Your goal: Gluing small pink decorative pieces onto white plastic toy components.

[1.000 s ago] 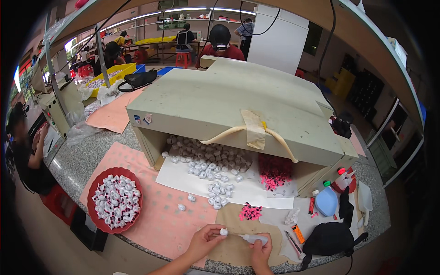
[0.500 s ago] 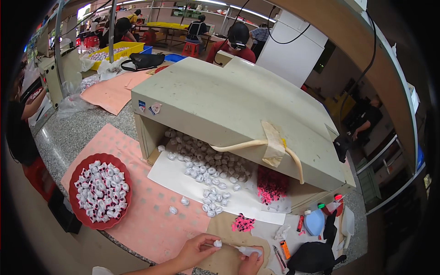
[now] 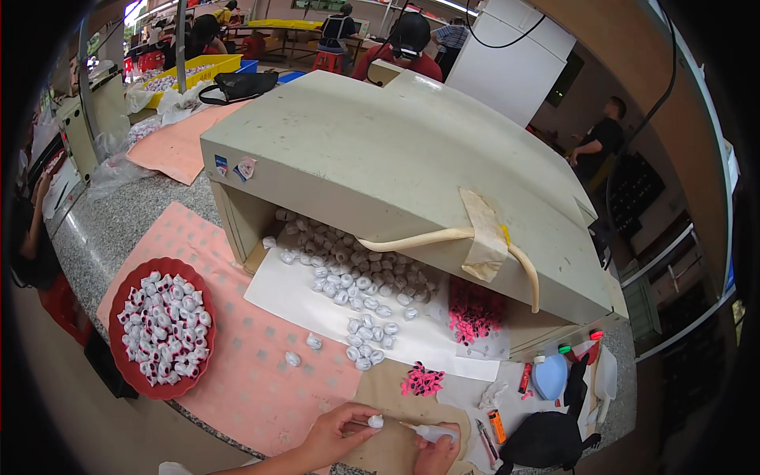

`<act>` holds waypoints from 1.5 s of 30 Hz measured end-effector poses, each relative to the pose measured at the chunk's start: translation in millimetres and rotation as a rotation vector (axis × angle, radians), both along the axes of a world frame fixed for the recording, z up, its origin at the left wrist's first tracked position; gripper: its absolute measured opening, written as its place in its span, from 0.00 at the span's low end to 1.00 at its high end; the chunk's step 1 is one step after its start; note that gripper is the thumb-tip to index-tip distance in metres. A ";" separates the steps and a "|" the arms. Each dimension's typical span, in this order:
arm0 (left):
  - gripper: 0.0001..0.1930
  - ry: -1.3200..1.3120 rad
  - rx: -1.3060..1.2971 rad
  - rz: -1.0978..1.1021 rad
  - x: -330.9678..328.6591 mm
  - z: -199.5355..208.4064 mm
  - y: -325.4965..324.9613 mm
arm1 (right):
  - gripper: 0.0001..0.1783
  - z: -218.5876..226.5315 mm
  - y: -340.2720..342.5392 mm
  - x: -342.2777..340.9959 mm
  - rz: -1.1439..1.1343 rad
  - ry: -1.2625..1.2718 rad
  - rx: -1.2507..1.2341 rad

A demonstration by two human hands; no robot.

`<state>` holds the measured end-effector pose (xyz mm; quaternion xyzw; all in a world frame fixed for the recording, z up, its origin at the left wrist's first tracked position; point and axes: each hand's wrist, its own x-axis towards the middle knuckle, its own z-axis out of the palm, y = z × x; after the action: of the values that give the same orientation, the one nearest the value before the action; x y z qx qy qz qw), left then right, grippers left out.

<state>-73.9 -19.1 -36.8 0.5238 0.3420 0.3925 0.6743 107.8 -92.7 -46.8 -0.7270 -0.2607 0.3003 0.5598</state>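
My left hand (image 3: 342, 431) pinches a small white rounded piece (image 3: 375, 422) between thumb and fingertips, above brown paper (image 3: 376, 392). In my right hand (image 3: 438, 454) is a translucent squeeze bottle (image 3: 434, 432), its narrow tip pointing left at the piece with a gap between them. A small heap of pink and black bits (image 3: 423, 380) lies just beyond my hands. Several similar white pieces (image 3: 366, 342) are on a white sheet (image 3: 293, 301), spreading back under a grey metal housing (image 3: 380, 158). Two loose ones, one being this white piece (image 3: 293, 359), rest on the pink cloth (image 3: 245, 356).
At left stands a red bowl (image 3: 204, 356) full of white pieces with pink and black parts. More pink bits (image 3: 473, 317) lie under the housing. To the right are an orange lighter (image 3: 496, 426), a pen (image 3: 485, 438), a blue bottle (image 3: 549, 378) and a black bag (image 3: 542, 443). People work behind.
The view has shifted slightly. The bottle tip sits a little farther from the white piece, which stays in my left hand. A person at the far right now stands more upright.
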 end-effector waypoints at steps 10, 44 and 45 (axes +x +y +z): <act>0.17 -0.049 -0.047 -0.011 2.7 2.3 -6.6 | 0.06 12.5 -2.9 -4.1 0.009 0.016 0.051; 0.16 0.024 -0.025 0.090 43.8 -37.1 -44.5 | 0.06 -31.8 -47.3 36.7 0.235 -0.007 0.436; 0.16 0.022 -0.009 0.093 47.1 -47.4 -42.5 | 0.07 -38.4 -44.8 39.6 0.232 -0.036 0.444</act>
<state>-26.8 -61.6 -84.2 0.5085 0.3753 0.4161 0.6538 147.5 -137.5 -85.2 -0.5564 -0.4122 0.2848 0.6629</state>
